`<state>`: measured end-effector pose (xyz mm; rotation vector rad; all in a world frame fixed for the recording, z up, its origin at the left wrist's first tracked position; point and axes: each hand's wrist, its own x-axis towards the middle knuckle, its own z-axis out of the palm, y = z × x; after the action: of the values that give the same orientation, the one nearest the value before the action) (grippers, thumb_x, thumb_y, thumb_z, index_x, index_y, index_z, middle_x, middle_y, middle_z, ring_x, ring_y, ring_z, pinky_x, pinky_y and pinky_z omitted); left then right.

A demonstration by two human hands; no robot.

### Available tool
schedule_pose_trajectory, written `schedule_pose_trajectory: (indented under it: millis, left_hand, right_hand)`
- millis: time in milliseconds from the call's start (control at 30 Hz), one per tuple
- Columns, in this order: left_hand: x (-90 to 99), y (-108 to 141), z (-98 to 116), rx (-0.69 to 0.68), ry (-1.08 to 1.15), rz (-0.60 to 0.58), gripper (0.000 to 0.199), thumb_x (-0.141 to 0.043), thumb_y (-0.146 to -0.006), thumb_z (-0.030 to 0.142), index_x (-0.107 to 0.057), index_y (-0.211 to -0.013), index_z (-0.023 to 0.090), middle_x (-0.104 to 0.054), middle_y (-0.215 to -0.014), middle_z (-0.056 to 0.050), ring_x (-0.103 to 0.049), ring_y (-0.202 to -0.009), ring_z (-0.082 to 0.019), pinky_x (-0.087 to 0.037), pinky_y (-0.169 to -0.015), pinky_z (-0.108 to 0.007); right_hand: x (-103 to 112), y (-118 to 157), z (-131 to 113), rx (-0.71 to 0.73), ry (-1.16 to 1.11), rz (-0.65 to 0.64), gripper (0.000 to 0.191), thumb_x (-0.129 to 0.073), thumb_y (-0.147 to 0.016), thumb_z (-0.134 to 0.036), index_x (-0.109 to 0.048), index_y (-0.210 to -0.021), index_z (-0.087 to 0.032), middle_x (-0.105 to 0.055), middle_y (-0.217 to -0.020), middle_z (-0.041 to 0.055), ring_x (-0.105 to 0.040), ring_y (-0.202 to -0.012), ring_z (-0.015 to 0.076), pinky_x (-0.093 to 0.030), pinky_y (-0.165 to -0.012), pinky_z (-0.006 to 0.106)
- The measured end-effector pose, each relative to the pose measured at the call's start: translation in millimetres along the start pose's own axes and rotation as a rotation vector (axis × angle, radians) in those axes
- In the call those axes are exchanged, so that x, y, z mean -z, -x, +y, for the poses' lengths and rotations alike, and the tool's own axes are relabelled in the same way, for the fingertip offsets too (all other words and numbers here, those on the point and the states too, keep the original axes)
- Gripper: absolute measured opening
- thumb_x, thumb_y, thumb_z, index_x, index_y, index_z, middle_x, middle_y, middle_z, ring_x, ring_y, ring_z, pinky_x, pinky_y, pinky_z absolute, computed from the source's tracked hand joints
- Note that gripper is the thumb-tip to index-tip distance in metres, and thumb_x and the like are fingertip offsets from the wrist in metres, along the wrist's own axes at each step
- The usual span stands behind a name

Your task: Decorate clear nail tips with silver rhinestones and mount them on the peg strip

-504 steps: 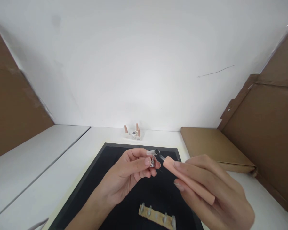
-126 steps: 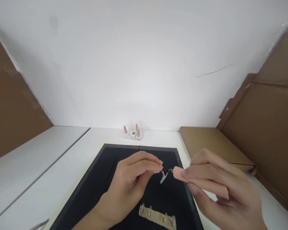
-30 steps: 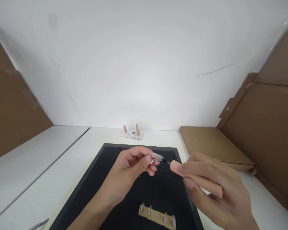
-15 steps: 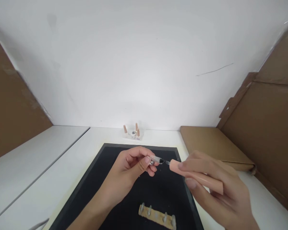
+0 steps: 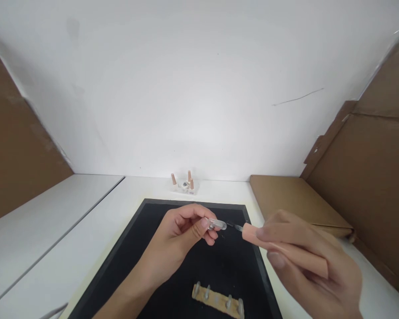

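Pinched in my left hand point(image 5: 182, 235) is a small clear nail-shaped tip point(image 5: 219, 224), pointing right above the black mat point(image 5: 213, 261). A small silvery piece shows under it at my fingertips. My right hand point(image 5: 309, 261) is closed around a peach-coloured brush handle point(image 5: 286, 251), held nearly level. The brush's thin bristle end point(image 5: 234, 226) points left, a little to the right of the clear tip and apart from it. Below my hands, a tan strip point(image 5: 217, 301) lies on the mat, with several clear pieces standing on it.
A clear tray point(image 5: 182, 190) with several peach-capped bottles stands at the back by the white wall point(image 5: 199, 97). A flat cardboard box point(image 5: 295, 199) lies at the back right. Cardboard panels stand at left point(image 5: 20, 133) and right point(image 5: 379, 177).
My right hand has moved right with the brush, away from the clear tip, and the bristles no longer overlap it. My left hand has barely moved.
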<state>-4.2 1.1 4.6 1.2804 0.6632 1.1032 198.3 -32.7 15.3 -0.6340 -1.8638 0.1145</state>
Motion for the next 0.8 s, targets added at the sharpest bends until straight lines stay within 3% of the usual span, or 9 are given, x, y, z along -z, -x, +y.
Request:
schedule_pose_trajectory:
  millis: [200, 467, 667, 800]
  left_hand:
    - [-1.5, -0.3, 1.1, 0.003, -0.002, 0.008, 0.017, -0.072, -0.085, 0.031, -0.075, -0.076, 0.017, -0.068, -0.068, 0.000, -0.059, -0.058, -0.009, -0.049, -0.062, -0.019]
    - [1.4, 1.9, -2.5, -0.022, 0.012, -0.017, 0.014, -0.069, -0.088, 0.026, -0.076, -0.079, 0.018, -0.069, -0.072, 0.000, -0.060, -0.061, -0.008, -0.049, -0.063, -0.017]
    - [2.1, -0.5, -2.0, -0.009, 0.002, -0.002, 0.014, -0.070, -0.087, 0.027, -0.075, -0.078, 0.018, -0.069, -0.071, -0.001, -0.059, -0.060, -0.010, -0.049, -0.063, -0.020]
    - [0.8, -0.2, -1.3, -0.018, 0.014, -0.003, 0.013, -0.070, -0.087, 0.026, -0.076, -0.078, 0.018, -0.069, -0.072, -0.001, -0.060, -0.061, -0.009, -0.049, -0.063, -0.018]
  right_hand:
    - [0.2, -3.9, -0.8, 0.021, -0.002, -0.042, 0.021, -0.053, -0.086, -0.008, -0.061, -0.102, -0.020, -0.057, -0.062, -0.0029, -0.049, -0.051, 0.0094, -0.039, -0.043, 0.022]
    - [-1.4, -1.6, -0.5, 0.032, 0.062, 0.018, 0.018, -0.054, -0.083, -0.006, -0.060, -0.093, -0.020, -0.063, -0.062, -0.0013, -0.049, -0.049, 0.0105, -0.038, -0.042, 0.024]
    - [-2.2, -1.0, 0.5, 0.043, -0.012, 0.013, 0.020, -0.055, -0.087, -0.010, -0.062, -0.103, -0.021, -0.064, -0.064, 0.0002, -0.056, -0.052, 0.0137, -0.043, -0.043, 0.027]
    - [-1.3, -2.8, 0.9, 0.046, -0.013, -0.023, 0.025, -0.054, -0.084, -0.008, -0.061, -0.104, -0.021, -0.065, -0.064, -0.0003, -0.052, -0.049, 0.0121, -0.040, -0.042, 0.025]
